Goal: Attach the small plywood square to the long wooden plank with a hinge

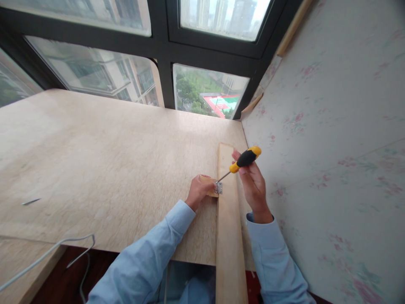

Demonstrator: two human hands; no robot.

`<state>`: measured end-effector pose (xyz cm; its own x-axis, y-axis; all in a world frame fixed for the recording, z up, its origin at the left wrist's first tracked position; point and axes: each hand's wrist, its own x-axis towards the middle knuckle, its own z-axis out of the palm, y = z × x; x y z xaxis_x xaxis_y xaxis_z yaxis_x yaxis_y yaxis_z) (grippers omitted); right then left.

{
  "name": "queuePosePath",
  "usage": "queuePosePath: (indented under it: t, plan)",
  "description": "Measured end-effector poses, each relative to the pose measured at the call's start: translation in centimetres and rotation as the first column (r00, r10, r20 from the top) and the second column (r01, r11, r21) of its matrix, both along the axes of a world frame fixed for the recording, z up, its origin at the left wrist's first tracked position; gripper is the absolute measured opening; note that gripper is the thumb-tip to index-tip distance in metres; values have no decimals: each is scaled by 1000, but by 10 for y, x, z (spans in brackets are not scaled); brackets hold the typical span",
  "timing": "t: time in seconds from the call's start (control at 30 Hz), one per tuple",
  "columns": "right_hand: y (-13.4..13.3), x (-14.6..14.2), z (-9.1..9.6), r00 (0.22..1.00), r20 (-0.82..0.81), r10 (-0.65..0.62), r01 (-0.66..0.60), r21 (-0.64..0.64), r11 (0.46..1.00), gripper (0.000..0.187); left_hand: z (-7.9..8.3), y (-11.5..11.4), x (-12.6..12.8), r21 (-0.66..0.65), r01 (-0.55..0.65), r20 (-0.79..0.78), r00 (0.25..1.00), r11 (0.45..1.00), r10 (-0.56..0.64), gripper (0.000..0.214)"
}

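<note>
Pale blue long shirt sleeves (148, 257) with plain cuffs, left hand (198, 192) and right hand (253, 185) bare

We see soft, even daylight coming through the windows (209, 88) ahead, brightening the counter (95, 160) with a faint sheen and almost no hard shadows. The upper panes are washed out to near white. Straight lines bow strongly toward the picture's edges, and detail softens there.

A pale, marble-patterned bench (95, 160) carries a long wooden plank (229, 236) along its right edge, overhanging the near side. A small wooden block (209, 182) lies against the plank, with a metal hinge (219, 188) across their joint. A thin metal sliver (31, 202) lies far left
</note>
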<state>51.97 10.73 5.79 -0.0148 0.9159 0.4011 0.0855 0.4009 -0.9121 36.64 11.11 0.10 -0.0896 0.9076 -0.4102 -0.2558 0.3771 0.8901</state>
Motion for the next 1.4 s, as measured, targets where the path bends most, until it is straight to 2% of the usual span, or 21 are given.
queuePosePath:
  t: [0.1,0.17,0.27,0.43,0.6,0.73,0.8,0.87,0.93,1.0,1.07,1.17,1.27,1.33,1.4]
  plan:
    - [2,1,-1,997,7,-77,77,3,997,34,-2,0,0,-5,7,4,1000,1000,-7,34]
    - [3,1,-4,988,12,-154,153,58,987,29,-4,1,0,-7,11,9,1000,1000,-11,34]
    - [2,-1,-5,981,64,-184,175,133,976,36,-5,2,0,-12,17,9,1000,1000,-17,34]
    - [-7,-13,-5,994,100,-33,16,171,985,60,-4,2,0,-11,27,-22,999,1000,-27,33]
    - [-11,-14,-7,986,116,121,-129,56,990,53,-2,2,0,8,44,-29,999,999,-44,33]
    - [-12,-5,2,963,8,268,-267,-66,961,51,-3,3,1,-7,35,-34,999,999,-35,35]
    - [-12,0,5,959,4,285,-283,-113,953,45,-4,3,1,-15,32,-27,999,999,-32,36]
    - [-10,1,4,974,55,221,-213,-127,969,35,-5,3,0,-11,34,-13,999,999,-35,37]
    - [-6,0,-1,991,120,55,-45,-85,995,31,-6,2,0,-1,37,-8,999,999,-37,36]
    - [-2,-3,-8,978,164,-130,133,-9,991,41,-5,2,-1,2,38,-8,999,999,-38,36]
    - [2,-5,-11,966,175,-192,188,39,981,58,-5,2,-1,-5,45,4,999,999,-45,35]
    - [4,-5,-9,991,127,-38,38,2,999,64,-5,3,-1,-20,53,30,998,998,-52,36]
    - [4,-1,0,989,50,138,-134,-68,989,64,-5,3,-1,-28,49,29,998,998,-49,37]
    - [4,2,6,978,17,209,-207,-93,974,66,-4,3,-1,-31,49,27,998,998,-48,36]
    - [5,3,9,973,10,229,-226,-106,968,66,-3,3,-1,-32,46,27,999,998,-45,36]
